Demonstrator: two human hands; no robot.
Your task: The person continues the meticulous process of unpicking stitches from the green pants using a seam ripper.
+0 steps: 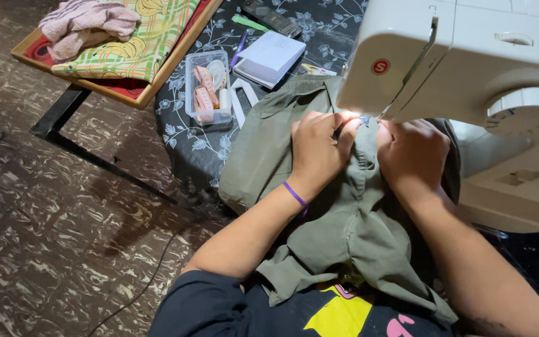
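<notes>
both hands sit on an olive garment pushed under the head of a white sewing machine. the left hand is curled, fingers bent down and pinching a fold of the cloth just short of the lit needle area, so it reads as closed on the fabric; a purple band circles its wrist. the right hand lies just beside it, knuckles up, fingers tucked under toward the needle; it presses on the cloth, but whether it pinches it i cannot tell, since the fingertips are hidden. the two hands flank a raised seam ridge that runs back from between them toward the body, likely to keep that seam taut and straight where the machine's lamp falls. the rest of the garment spills off the table edge into the lap, slack, which leaves the worked part free to slide.

beyond the left hand, further up the floral tablecloth, stands a clear plastic box of small pinkish bits, with a white booklet, a pen and a dark remote past it, within reach but out of the cloth's way. far to the left, a wooden tray holds folded checked cloth and a pink towel
</notes>
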